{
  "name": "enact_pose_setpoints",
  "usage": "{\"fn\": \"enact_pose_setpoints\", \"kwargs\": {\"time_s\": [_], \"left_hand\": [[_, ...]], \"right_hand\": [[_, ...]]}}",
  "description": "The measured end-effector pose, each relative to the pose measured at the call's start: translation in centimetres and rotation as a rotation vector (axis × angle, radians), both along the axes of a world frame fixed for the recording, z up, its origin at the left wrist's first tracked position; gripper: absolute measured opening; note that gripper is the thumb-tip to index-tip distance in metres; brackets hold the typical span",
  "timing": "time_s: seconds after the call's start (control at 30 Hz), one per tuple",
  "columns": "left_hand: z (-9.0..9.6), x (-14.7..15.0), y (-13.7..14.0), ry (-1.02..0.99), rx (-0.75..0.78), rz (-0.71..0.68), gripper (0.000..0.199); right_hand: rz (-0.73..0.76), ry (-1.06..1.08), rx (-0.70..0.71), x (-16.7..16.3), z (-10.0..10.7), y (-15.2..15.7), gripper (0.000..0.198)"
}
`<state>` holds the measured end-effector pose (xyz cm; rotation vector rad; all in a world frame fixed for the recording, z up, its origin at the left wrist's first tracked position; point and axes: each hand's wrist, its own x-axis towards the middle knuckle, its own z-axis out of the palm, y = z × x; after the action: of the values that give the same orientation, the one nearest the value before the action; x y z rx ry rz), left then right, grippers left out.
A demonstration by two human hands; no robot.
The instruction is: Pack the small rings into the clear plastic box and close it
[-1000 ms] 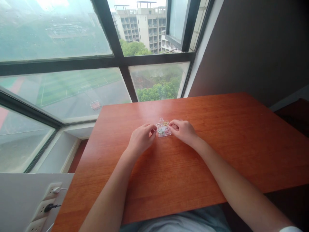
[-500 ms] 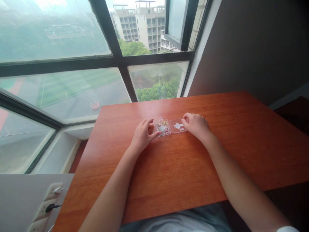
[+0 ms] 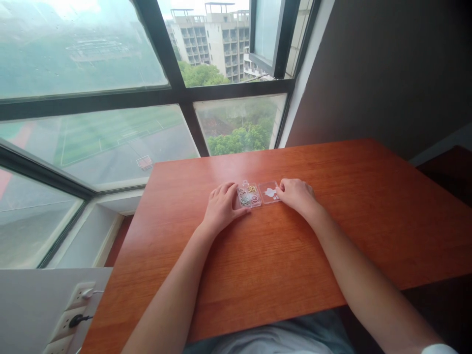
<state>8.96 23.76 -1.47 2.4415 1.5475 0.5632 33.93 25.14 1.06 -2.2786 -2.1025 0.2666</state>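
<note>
A small clear plastic box (image 3: 250, 195) lies opened flat on the table, with its compartments holding small rings or bands in yellow, pink, green and other colours. Its transparent lid (image 3: 266, 193), marked with a white shape, is folded out to the right. My left hand (image 3: 222, 208) is around the box's left side, thumb along the near edge and fingers at the far left corner. At the lid's right edge, my right hand (image 3: 297, 195) is closed with thumb and forefinger pinching it. The fingertips partly cover that edge.
The reddish-brown wooden table (image 3: 265, 265) extends to both sides of my arms. Dark-framed windows (image 3: 184, 93) stand beyond its far edge. At lower left, a wall carries power sockets (image 3: 70, 319) with plugs in them.
My left thumb has moved from over the box to its near edge, and the fingers have closed on its side. My right hand has shifted slightly nearer and left on the lid.
</note>
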Motion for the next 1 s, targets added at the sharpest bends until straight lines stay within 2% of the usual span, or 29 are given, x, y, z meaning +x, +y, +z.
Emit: {"fn": "enact_pose_setpoints", "kwargs": {"time_s": [0.17,0.33,0.53,0.6,0.8,0.9,1.0], "left_hand": [[0.1,0.0,-0.1,-0.01,0.001,-0.006,0.072],[0.2,0.0,0.0,-0.027,0.001,-0.012,0.072],[0.2,0.0,-0.1,-0.029,0.0,-0.011,0.071],[0.2,0.0,-0.1,-0.028,0.006,-0.012,0.071],[0.2,0.0,-0.2,-0.028,0.011,-0.011,0.071],[0.2,0.1,-0.3,-0.039,0.003,-0.002,0.07],[0.0,0.2,-0.4,-0.055,0.008,0.008,0.07]], "right_hand": [[0.049,0.001,0.052,-0.4,-0.1,-0.2,0.03],[0.026,0.028,0.1,-0.6,0.0,-0.3,0.027],[-0.032,0.247,0.172,-0.2,-0.7,0.3,0.02],[-0.027,0.33,0.191,-0.1,-0.9,0.5,0.024],[0.15,0.555,0.185,-0.6,-1.0,0.2,0.038],[0.209,0.669,0.234,-1.2,-0.8,-0.1,0.037],[0.279,0.691,0.282,-2.0,-0.6,-0.6,0.042]]}}
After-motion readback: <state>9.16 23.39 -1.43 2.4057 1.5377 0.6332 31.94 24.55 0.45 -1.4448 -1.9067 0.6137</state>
